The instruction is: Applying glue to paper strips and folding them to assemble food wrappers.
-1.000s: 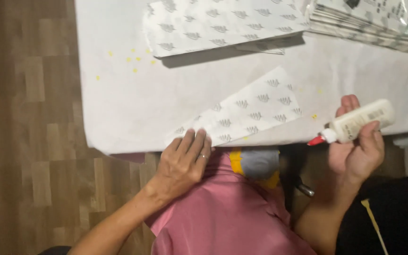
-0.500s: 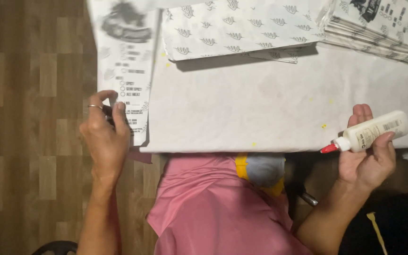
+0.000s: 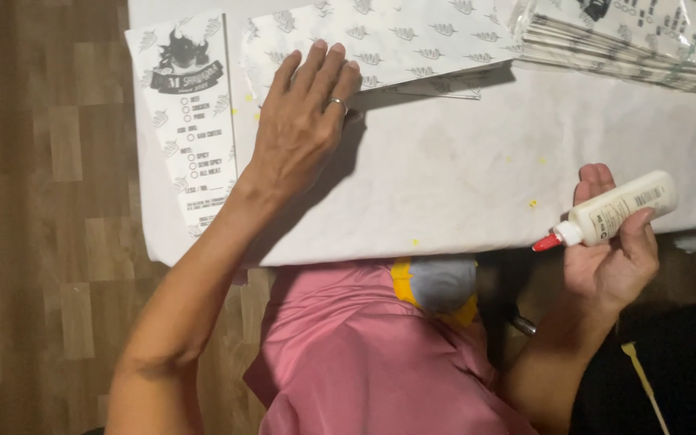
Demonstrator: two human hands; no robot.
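Resting flat, fingers spread and holding nothing, the left hand [image 3: 304, 121] lies on a patterned sheet [image 3: 396, 40] at 11 o'clock on the tabletop [image 3: 461, 177]. At 3 o'clock, the right hand [image 3: 614, 250] grips a glue bottle [image 3: 614, 211], red tip pointing left.

The surface [image 3: 461, 169] has a white cover. On it lie a printed paper bag [image 3: 191, 121], patterned sheets [image 3: 396, 40] and a bag stack [image 3: 630, 40].

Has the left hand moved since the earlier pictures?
Yes. The left hand has gone from the white table's near edge, out past its left edge, up to the far stack of leaf-printed white paper sheets.
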